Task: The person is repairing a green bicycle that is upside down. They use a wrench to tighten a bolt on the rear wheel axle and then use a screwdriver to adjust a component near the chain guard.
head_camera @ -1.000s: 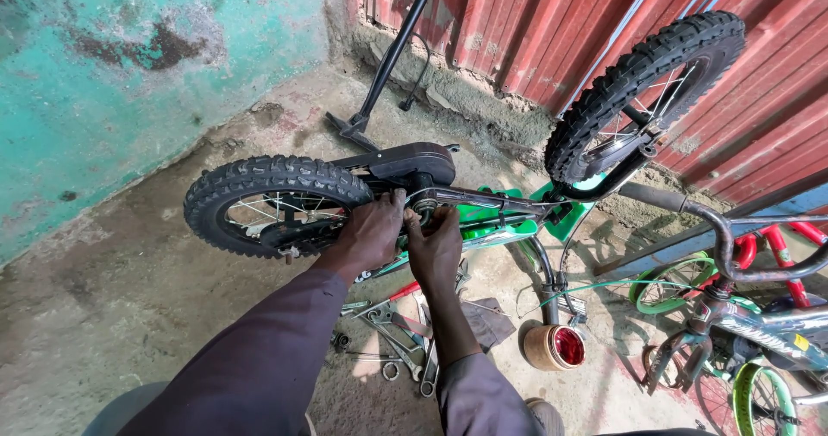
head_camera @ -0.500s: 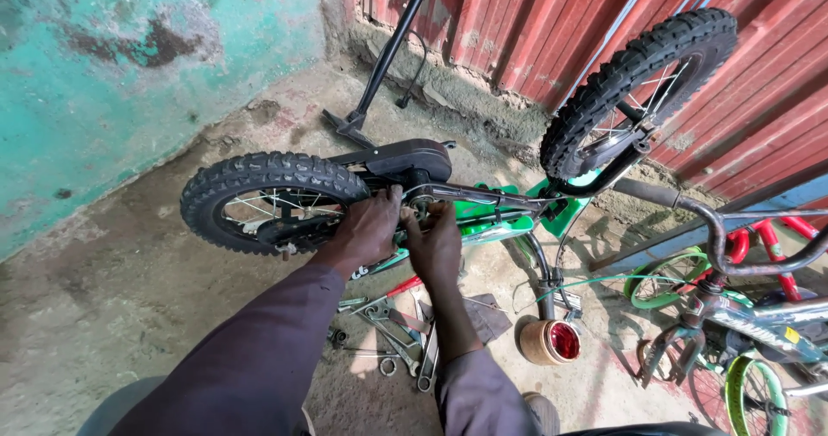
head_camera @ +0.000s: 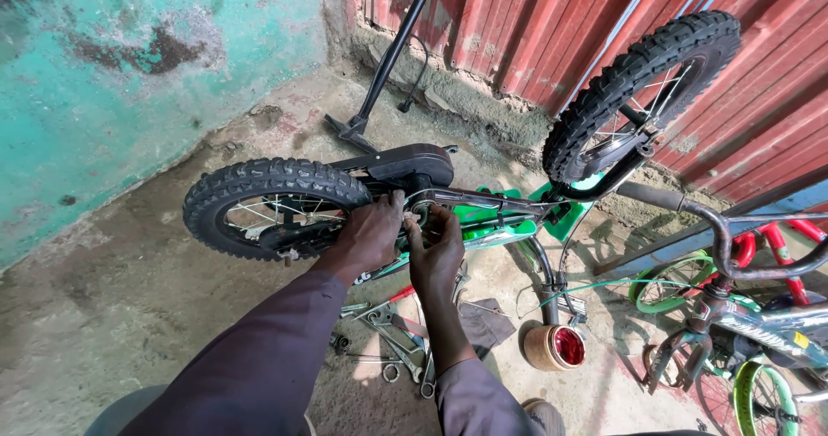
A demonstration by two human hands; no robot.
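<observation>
A small fitting beside the black saddle (head_camera: 405,164) is pinched by both the left hand (head_camera: 366,233) and right hand (head_camera: 435,250) (upturned bicycle (head_camera: 483,216)); it could be dropped among spanners (head_camera: 388,332) below the saddle.

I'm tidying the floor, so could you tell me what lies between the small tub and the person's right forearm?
In the head view, a dark rag lies on the ground between the small tub and the right forearm.

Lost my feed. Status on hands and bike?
Both hands, left and right, on green bike frame by saddle. Bike upside down. Wrenches on floor below.
</observation>
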